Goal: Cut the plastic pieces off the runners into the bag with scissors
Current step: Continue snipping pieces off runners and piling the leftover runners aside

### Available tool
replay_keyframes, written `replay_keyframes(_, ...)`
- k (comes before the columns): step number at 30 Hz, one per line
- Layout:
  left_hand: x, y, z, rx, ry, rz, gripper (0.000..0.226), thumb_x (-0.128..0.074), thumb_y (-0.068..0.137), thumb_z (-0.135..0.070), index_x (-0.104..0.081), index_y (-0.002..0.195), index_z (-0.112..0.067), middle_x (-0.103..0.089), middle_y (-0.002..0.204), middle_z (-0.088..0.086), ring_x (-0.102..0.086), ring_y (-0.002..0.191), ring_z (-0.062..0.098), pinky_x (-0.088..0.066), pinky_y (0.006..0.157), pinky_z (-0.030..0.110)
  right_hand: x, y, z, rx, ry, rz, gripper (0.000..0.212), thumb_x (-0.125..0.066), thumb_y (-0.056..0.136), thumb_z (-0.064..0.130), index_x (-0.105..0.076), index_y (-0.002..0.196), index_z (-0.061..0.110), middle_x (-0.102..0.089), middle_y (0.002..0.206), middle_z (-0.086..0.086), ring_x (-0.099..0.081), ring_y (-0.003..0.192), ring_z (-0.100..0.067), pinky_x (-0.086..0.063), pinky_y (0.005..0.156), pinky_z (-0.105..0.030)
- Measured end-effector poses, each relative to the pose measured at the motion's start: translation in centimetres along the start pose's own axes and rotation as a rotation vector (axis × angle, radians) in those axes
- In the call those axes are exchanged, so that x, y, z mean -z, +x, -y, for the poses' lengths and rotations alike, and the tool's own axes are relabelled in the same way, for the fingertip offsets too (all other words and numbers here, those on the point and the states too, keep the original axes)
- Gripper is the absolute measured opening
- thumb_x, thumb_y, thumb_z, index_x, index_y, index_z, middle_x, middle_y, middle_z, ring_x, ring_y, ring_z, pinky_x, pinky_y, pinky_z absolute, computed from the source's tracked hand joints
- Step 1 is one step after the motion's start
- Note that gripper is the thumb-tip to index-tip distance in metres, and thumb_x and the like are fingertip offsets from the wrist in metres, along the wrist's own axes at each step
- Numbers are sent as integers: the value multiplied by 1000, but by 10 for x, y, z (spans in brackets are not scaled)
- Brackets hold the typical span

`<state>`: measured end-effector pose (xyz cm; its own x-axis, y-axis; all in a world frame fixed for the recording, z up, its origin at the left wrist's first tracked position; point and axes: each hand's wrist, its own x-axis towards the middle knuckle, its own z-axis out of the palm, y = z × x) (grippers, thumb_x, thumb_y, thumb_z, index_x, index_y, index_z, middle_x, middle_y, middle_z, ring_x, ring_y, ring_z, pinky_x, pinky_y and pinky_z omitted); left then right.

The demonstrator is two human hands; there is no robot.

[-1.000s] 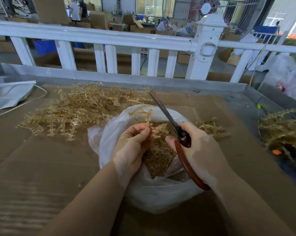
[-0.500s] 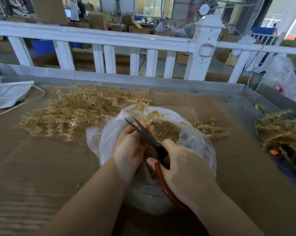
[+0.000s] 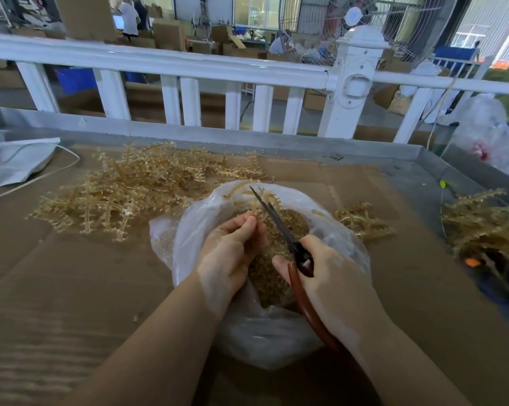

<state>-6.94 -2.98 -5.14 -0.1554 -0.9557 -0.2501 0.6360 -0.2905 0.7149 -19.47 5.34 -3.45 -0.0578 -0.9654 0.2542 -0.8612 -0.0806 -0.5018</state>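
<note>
From the head view, I pinch a runner (image 3: 254,200) in my left hand (image 3: 230,253) right above the open bag (image 3: 194,230), so snipped pieces drop inside. My right hand (image 3: 329,276) grips the scissors (image 3: 276,221), blades nearly closed against it. Uncut runners (image 3: 130,191) wait just behind.

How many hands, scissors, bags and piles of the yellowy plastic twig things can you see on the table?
Hands: 2, left hand and right hand
Scissors: 1
Bag on the table: 1
Runner piles: 3, big pile, small pile, right-edge pile
Total: 7
</note>
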Motion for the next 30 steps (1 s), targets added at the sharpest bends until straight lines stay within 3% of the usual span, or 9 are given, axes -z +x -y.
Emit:
replay_keyframes(6, -1, 2, -1, -2, -54, -9, 16, -50, 93, 0, -60, 82, -6, -58, 64, 4, -59, 52, 8, -55, 53, 20, 5, 3, 1, -55, 16, 67, 32, -47, 89, 57, -49, 86, 25, -57, 73, 8, -55, 71, -3, -39, 63, -14)
replay_keyframes(10, 0, 3, -3, 18, -61, -17, 16, -49, 95, -4, -60, 84, -9, -61, 59, 1, -58, 51, 8, -53, 53, 20, 6, 4, 1, -30, -16, 110, 31, -45, 90, 57, -51, 90, 27, -60, 80, 8, -58, 78, -6, -46, 75, -24)
replay_keyframes(15, 0, 3, -3, 37, -83, -5, 17, -48, 95, -4, -61, 84, -9, -63, 59, 1, -59, 51, 10, -54, 52, 19, 4, 1, -1, 47, -172, 57, 32, -41, 89, 62, -48, 93, 32, -57, 78, 12, -53, 73, -2, -36, 59, -11)
replay_keyframes(18, -1, 2, -4, 40, -67, -2, 18, -49, 94, -4, -62, 84, -9, -63, 59, 2, -59, 49, 10, -51, 47, 18, 2, 0, -2, 111, -281, -29, 37, -35, 87, 66, -47, 96, 32, -57, 78, 11, -55, 74, -5, -40, 62, -17)
replay_keyframes(21, -1, 3, -4, 50, -63, -22, 16, -51, 94, -4, -63, 86, -10, -65, 64, 1, -61, 52, 9, -50, 45, 17, 3, -1, -1, 151, -330, -69, 38, -32, 87, 65, -45, 95, 31, -54, 77, 12, -55, 74, -7, -42, 64, -20)
replay_keyframes(30, 2, 4, -2, 42, -84, 41, 18, -46, 95, -2, -63, 99, -8, -63, 88, 4, -58, 76, 13, -52, 65, 19, 4, -2, 0, 147, -381, -16, 40, -30, 90, 65, -45, 103, 30, -58, 85, 11, -58, 81, -7, -46, 70, -20)
